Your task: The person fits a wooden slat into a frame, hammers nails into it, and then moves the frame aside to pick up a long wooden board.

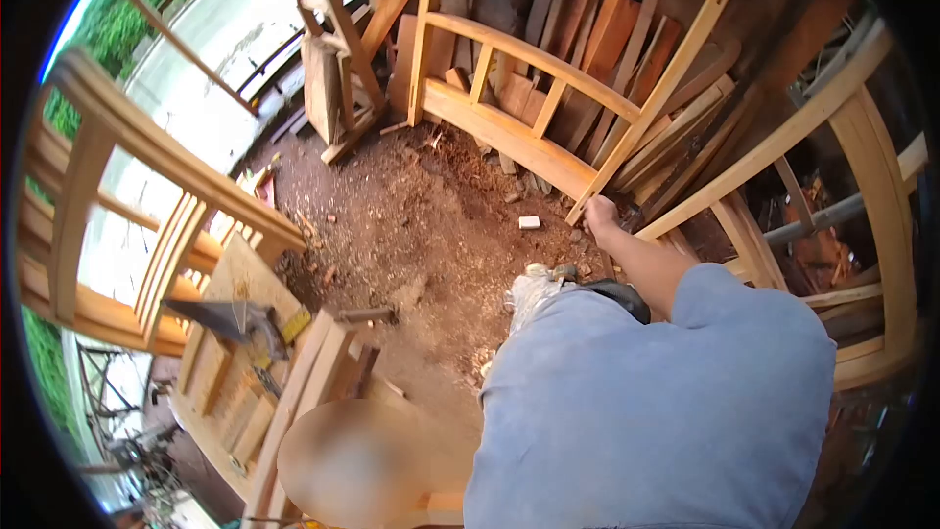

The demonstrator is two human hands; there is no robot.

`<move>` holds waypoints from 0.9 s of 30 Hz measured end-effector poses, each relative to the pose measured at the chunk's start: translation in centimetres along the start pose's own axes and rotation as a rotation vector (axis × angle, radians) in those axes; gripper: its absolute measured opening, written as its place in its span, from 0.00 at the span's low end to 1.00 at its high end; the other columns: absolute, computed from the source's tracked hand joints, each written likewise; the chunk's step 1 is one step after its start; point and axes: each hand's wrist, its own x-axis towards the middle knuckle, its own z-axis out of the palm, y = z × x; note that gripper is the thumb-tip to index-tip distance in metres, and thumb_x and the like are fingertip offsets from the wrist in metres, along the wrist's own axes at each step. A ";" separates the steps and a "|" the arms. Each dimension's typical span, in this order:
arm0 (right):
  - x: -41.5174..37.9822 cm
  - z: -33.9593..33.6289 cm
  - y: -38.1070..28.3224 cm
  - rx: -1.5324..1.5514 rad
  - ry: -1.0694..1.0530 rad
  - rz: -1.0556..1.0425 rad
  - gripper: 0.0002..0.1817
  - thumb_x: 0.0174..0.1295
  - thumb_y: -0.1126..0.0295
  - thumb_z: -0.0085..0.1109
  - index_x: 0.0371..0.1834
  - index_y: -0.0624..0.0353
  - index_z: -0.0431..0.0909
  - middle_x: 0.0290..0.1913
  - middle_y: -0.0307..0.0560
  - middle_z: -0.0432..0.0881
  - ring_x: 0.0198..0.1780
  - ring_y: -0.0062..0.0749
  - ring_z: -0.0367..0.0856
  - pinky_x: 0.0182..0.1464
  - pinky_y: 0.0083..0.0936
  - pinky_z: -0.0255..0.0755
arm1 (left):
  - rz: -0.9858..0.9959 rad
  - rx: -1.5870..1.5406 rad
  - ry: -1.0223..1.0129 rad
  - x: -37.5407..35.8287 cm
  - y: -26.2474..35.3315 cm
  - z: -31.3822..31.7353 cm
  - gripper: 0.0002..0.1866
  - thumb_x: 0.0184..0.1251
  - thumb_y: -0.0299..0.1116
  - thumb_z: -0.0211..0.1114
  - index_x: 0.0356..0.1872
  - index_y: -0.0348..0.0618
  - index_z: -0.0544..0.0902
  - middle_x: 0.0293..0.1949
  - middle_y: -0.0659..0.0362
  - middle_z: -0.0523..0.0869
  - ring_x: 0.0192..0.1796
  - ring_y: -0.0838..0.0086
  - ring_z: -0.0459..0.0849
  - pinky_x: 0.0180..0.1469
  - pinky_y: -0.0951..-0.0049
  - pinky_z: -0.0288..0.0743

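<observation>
My right hand (599,216) is closed around the lower end of a post of a light wooden frame (509,137). This frame has a curved rail, short slats and a wide lower board, and stands upright at the top centre. My right arm reaches up from my blue sleeve. At the bottom left, a blurred skin-coloured patch (343,465) lies beside long wooden bars (299,411); my left hand cannot be made out there. A handsaw (230,321) rests on a wooden board left of the bars.
Curved wooden frames stand at the left (166,167) and right (886,216). Planks (602,29) lean behind the held frame. A small white block (529,222) lies on the dirt floor (392,235) among wood shavings. A wooden stand (328,88) is at the upper left.
</observation>
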 end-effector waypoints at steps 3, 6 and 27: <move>3.2 -2.7 1.2 0.034 0.171 0.067 0.07 0.60 0.71 0.53 0.25 0.59 0.76 0.18 0.42 0.73 0.17 0.31 0.75 0.20 0.32 0.69 | 0.037 0.012 -0.082 -1.8 2.6 5.1 0.13 0.53 0.20 0.72 0.39 0.38 0.81 0.43 0.52 0.89 0.37 0.69 0.82 0.44 0.67 0.78; 7.5 -4.9 2.9 -0.012 0.271 0.129 0.05 0.54 0.73 0.57 0.21 0.57 0.75 0.17 0.43 0.75 0.15 0.32 0.74 0.18 0.33 0.68 | 0.085 0.058 -0.171 -4.7 5.2 10.7 0.10 0.53 0.20 0.71 0.37 0.38 0.81 0.43 0.51 0.89 0.35 0.69 0.81 0.42 0.68 0.77; -4.5 -26.7 16.0 0.322 0.449 0.321 0.17 0.70 0.69 0.49 0.21 0.59 0.69 0.15 0.41 0.68 0.12 0.26 0.63 0.18 0.30 0.59 | 0.203 0.560 -1.650 -41.2 12.7 45.9 0.08 0.61 0.20 0.60 0.23 0.41 0.76 0.20 0.60 0.74 0.20 0.81 0.61 0.20 0.74 0.55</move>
